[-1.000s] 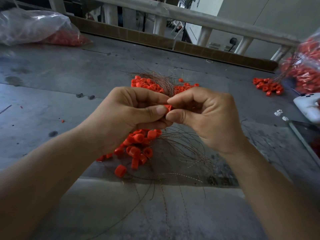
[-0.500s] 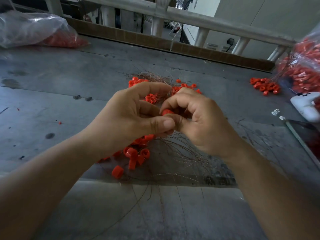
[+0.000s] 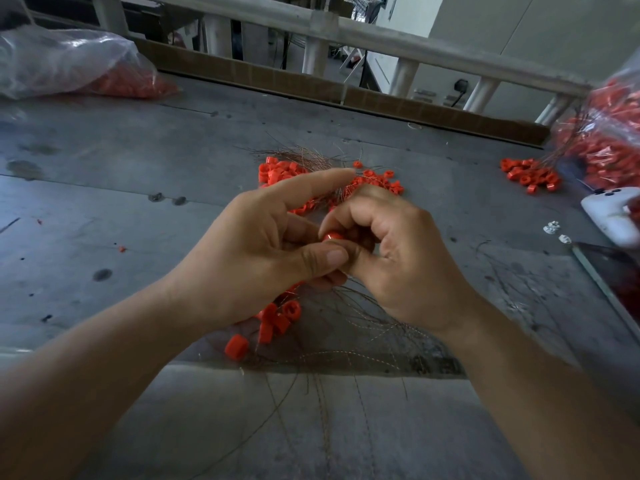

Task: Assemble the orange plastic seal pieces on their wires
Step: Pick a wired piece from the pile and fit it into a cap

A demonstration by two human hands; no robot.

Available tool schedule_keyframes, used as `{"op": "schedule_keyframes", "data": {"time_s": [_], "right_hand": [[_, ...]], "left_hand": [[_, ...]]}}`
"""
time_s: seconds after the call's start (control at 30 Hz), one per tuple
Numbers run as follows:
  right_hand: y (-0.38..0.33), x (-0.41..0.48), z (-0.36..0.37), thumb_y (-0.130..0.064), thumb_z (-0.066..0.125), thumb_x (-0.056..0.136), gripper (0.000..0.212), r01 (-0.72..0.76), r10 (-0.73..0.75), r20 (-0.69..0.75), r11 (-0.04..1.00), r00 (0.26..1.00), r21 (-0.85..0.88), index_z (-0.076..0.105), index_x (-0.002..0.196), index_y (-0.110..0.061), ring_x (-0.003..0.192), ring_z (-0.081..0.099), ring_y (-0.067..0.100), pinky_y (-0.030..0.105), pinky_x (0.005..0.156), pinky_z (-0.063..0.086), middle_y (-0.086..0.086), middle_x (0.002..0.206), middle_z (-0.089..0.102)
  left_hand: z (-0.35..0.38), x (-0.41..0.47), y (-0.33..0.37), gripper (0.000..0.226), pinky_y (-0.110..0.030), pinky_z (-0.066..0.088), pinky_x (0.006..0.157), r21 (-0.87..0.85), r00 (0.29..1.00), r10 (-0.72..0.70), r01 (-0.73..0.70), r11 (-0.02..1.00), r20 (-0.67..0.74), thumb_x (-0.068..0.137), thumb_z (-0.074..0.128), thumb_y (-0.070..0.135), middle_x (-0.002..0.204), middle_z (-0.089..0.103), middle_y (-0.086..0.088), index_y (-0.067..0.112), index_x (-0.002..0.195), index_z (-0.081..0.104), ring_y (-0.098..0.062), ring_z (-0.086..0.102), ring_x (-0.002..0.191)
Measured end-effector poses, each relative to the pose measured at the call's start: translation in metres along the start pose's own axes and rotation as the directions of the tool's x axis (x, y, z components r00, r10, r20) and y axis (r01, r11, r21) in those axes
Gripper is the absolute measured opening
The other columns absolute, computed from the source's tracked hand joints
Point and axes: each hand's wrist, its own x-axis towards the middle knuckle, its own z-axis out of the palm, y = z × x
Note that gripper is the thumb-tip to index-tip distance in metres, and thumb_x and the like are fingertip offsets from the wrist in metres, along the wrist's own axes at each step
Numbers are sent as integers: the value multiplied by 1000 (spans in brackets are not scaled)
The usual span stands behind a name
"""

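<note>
Both hands meet over the middle of the grey table. An orange seal piece [image 3: 333, 236] is pinched between my left hand [image 3: 263, 251] and my right hand [image 3: 391, 258]. The left thumb presses under it while the left index finger points straight out. My right fingers curl round the piece from the right. Thin brown wires [image 3: 349, 327] fan out below the hands. Loose orange seal pieces [image 3: 277, 320] lie under my left wrist, and a larger heap [image 3: 277, 173] with more wires lies just beyond the hands.
A clear bag of orange pieces [image 3: 69, 64] lies far left, another bag [image 3: 609, 133] at the right edge. A small orange heap [image 3: 530, 174] lies near it. A white device [image 3: 613, 216] and a dark flat panel [image 3: 616, 278] sit at right. A railing [image 3: 346, 29] runs behind the table.
Both hands have dropped slightly toward me. My left index finger has straightened outward, and the orange piece now shows more fully between the thumbs.
</note>
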Motion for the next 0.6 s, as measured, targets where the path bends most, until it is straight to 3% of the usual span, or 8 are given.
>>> {"op": "schedule_keyframes", "data": {"time_s": [0.2,0.37,0.6], "right_hand": [[0,2,-2,-11,62,77,14,-5,5,-3,1000,1000,7,55,79,-23,71,48,-1,12,65,40,-13,78,50],[0,3,-4,-21,68,72,13,-7,11,-68,998,998,62,61,82,-24,73,50,-2,10,66,40,-11,77,54],[0,3,-8,-20,71,70,24,18,-10,-100,997,995,80,62,92,-23,75,54,3,14,68,45,-5,81,59]], "left_hand": [[-2,2,3,59,-19,54,61,-8,999,-18,18,1000,-44,64,72,19,75,72,-9,31,117,50,-18,71,68],[-7,3,5,66,-22,54,62,-143,996,-86,80,987,-39,52,79,17,79,71,-14,24,113,55,-24,71,73],[-9,4,7,46,-22,55,60,-244,990,-131,116,963,-47,67,59,7,79,72,-15,17,112,57,-25,71,74]]}}
